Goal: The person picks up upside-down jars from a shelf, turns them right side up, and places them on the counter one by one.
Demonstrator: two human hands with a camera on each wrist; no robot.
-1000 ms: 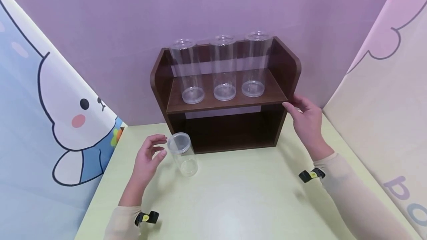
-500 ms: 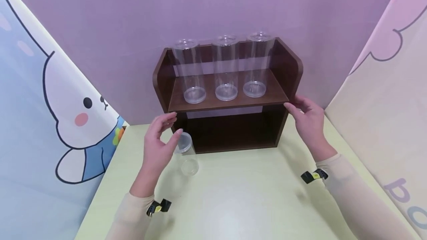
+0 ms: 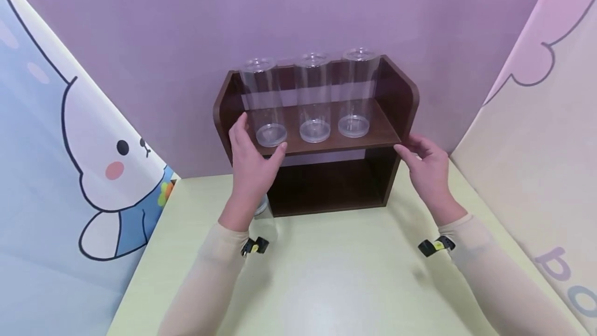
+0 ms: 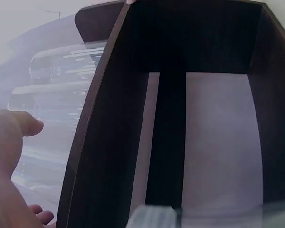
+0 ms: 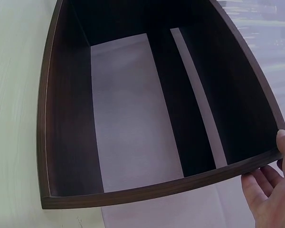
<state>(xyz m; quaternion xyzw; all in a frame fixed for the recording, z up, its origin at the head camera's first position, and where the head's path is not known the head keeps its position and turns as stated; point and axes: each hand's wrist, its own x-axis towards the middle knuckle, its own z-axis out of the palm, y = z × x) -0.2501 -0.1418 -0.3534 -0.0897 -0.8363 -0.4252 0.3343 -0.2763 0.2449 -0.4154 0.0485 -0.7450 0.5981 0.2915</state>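
A dark brown two-tier wooden shelf [image 3: 326,188] stands against the backdrop. On its upper board are three tall clear lidded jars: the left jar [image 3: 263,89], the middle jar [image 3: 313,87] and the right jar [image 3: 359,84]. My left hand [image 3: 252,172] is raised in front of the left jar, fingers spread to its left and thumb near its base. The left wrist view has the thumb [image 4: 31,124] pointing toward the jars, with nothing gripped. My right hand [image 3: 430,172] holds the shelf's right side at upper-board height, thumb in front and fingers [image 5: 263,183] around the outside.
A fourth clear jar [image 3: 267,224] stands on the pale table [image 3: 336,274] before the shelf's left front corner, partly hidden by my left wrist. Purple cloth [image 3: 177,77] hangs behind; a rabbit-print panel [image 3: 107,185] borders the left and a pale printed panel [image 3: 550,170] the right.
My left hand has moved up and to the right, from beside the jar on the table to the left jar on the upper board. My right hand stays on the shelf's side.
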